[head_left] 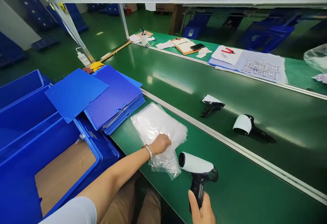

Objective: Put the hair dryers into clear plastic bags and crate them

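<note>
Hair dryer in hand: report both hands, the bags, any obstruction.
Left hand closed on plastic bags. Right hand gripping hair dryer by its handle. Blue sheets stacked beside bags, not covering them.

On the green counter (242, 183) lie clear plastic bags (157, 121), stacked blue panels (116, 98) left of the bags, two hair dryers (242, 123) right of them.

Right hand (203, 209) cropped below, small far pieces (262, 68) seemingly blurred
</note>
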Tool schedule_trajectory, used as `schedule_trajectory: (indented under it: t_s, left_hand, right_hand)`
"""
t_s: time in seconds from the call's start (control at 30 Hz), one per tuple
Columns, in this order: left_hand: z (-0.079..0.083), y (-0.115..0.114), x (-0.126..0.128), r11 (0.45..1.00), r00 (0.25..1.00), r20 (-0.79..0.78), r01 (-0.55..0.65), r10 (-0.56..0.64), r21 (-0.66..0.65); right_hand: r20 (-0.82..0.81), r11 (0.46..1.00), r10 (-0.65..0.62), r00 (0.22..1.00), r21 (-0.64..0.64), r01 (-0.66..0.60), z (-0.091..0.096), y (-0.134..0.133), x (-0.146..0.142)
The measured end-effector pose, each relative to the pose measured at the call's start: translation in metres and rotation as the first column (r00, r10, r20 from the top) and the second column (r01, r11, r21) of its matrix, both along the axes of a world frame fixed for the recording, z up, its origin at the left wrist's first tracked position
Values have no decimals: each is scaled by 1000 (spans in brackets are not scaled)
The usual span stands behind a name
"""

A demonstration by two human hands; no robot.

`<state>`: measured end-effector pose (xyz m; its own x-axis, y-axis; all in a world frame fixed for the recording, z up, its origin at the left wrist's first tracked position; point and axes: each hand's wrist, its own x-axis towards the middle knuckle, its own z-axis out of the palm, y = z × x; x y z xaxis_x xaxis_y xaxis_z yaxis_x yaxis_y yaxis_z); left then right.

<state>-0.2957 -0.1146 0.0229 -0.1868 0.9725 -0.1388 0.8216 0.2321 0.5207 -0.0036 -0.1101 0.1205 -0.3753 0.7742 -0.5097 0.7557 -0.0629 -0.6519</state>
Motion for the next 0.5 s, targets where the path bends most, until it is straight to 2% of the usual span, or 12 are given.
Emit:
schedule_trajectory:
  t_s: [0.1, 0.23, 0.37, 0.5]
  left_hand:
    - [5, -3, 4, 996, 996, 40, -84, 83, 23]
    - [19, -5, 5, 976, 976, 71, -212, 208, 49]
    - [48, -14, 0, 948, 951, 42, -308, 305, 76]
    - [80, -14, 4, 947, 949, -36, -310, 314, 84]
  right_hand:
    - [-6, 997, 51, 999, -50, -51, -12, 39, -36]
    - [65, 979, 198, 978, -57, -194, -29, 62, -69]
    - [190, 944, 329, 925, -81, -319, -37, 71, -76]
    - [148, 929, 371, 917, -51, -367, -24, 82, -78]
